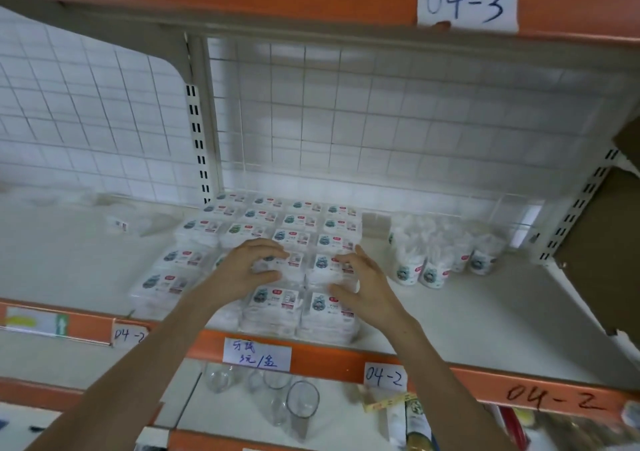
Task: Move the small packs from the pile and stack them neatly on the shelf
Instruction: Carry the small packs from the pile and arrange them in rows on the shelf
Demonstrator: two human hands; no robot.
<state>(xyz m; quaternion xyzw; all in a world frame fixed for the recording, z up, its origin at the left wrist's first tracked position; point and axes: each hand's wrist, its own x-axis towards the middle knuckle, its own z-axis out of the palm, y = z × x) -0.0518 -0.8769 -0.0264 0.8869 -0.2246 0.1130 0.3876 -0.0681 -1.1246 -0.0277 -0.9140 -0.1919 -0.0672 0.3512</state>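
On the white shelf board, small clear plastic packs with white labels are lying in neat rows and low stacks. Above them the left hand is hovering with fingers curled around one pack, while the right hand is resting loose-fingered on the neighbouring stack. White round tubs are standing just to the right.

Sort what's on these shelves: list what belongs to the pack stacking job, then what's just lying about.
Job:
- stacked small packs
- shelf
- left hand and right hand, over the packs

Lying about:
- round tubs, right of the packs
- drinking glasses, shelf below
- handwritten price label
- loose pack, far left
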